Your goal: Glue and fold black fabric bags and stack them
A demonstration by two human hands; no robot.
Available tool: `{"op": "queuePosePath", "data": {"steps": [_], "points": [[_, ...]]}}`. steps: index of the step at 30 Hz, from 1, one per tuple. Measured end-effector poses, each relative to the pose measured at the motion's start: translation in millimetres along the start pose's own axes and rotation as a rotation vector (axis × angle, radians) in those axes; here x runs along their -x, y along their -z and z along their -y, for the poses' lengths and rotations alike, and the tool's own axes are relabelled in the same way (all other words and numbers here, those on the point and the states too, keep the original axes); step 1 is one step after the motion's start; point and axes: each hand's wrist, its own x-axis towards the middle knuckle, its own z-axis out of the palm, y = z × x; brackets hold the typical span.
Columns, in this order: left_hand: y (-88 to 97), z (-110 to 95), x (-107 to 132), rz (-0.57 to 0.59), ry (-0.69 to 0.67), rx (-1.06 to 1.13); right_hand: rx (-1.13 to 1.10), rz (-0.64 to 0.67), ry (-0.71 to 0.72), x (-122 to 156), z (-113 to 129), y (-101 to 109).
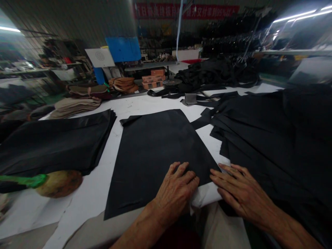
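Observation:
A black fabric panel (160,148) lies mostly flat on white paper in front of me, its far left corner folded over. My left hand (178,183) rests on the panel near its right front corner, palm down with slightly bent, parted fingers. At that corner my right hand (236,183) lies with fingers stretched out, the tips touching the panel's right edge and the white paper (207,194) beside it. Neither hand grips anything that I can see. The paper is crumpled where it shows between the hands.
A stack of black fabric (57,138) lies left, with a rounded tan object with a green wrap (61,183) at its front. A large heap of black fabric (264,128) fills the right side. Beige folded cloth (75,106) and orange-brown boxes (153,79) sit farther back.

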Motion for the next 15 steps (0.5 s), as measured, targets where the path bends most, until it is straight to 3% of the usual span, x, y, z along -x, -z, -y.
{"op": "queuePosePath", "data": {"steps": [7, 15], "points": [[5.7, 4.6, 0.3, 0.016, 0.041, 0.135, -0.162, 0.026, -0.111, 0.8, -6.3, -7.4], [-2.8, 9.7, 7.4, 0.001, 0.011, 0.074, -0.158, -0.218, -0.010, 1.4, -20.8, -21.9]]}}
